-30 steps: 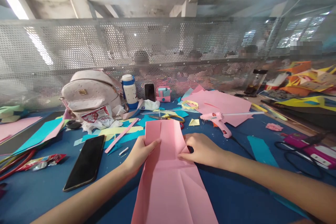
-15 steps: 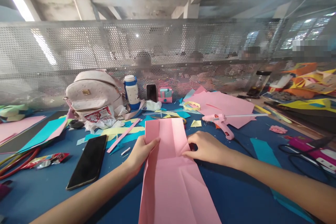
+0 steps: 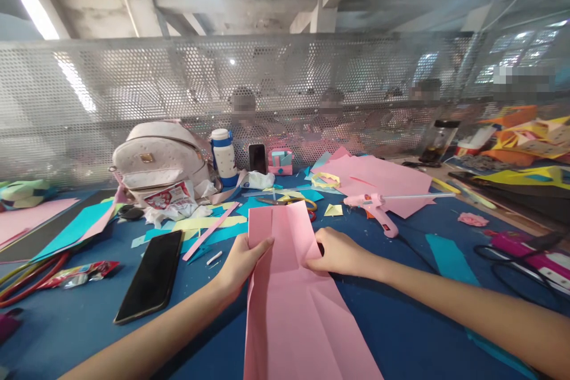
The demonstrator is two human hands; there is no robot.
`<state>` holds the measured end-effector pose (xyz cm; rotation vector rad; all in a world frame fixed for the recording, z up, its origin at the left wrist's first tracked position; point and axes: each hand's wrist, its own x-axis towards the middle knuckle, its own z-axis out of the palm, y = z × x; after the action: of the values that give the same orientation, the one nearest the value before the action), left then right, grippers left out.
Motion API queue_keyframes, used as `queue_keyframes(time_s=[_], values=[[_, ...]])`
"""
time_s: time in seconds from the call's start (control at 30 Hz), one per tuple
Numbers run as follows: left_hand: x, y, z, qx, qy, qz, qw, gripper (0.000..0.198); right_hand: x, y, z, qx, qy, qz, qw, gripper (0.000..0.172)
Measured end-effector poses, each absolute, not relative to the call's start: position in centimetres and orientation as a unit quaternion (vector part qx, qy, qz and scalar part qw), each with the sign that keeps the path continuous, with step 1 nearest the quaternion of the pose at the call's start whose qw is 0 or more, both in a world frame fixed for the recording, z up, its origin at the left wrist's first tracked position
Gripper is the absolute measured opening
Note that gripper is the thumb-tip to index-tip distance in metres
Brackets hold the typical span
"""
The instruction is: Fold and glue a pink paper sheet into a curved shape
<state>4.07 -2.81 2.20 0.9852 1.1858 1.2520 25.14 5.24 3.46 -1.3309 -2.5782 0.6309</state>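
Low centre, the creased pink paper [image 3: 289, 309] lies along the blue tabletop [image 3: 66, 320], left hand [image 3: 243, 261] grip pinched on one edge, right hand [image 3: 341, 251] clamped opposite, pinning the folded flaps flat.

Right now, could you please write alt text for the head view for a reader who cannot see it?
Two bare hands hold a creased pink paper on a blue table, the left hand at its left edge, the right hand at its right edge. A black phone, a glue gun, paper scraps and a pale backpack lie around.
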Motion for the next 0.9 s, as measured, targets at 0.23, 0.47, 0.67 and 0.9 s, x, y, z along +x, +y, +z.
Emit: queue_keyframes(time_s=[0.23,0.47,0.67,0.9], values=[[3.5,-2.2,1.7,0.389,0.497,0.557,0.54,0.05,26.4,6.4,3.6,-0.372,-0.878,0.27,0.135,0.034],[3.4,-2.1,1.7,0.387,0.498,0.56,0.538,0.049,27.1,5.3,5.2,-0.324,-0.892,0.239,0.207,0.023],[3.4,-2.1,1.4,0.417,0.486,0.544,0.542,0.051,25.9,4.3,6.3,-0.292,-0.936,0.118,0.159,0.028],[3.7,-2.5,2.3,0.456,0.498,0.53,0.513,0.047,24.5,4.7,6.9,-0.268,-0.956,0.064,0.098,0.018]])
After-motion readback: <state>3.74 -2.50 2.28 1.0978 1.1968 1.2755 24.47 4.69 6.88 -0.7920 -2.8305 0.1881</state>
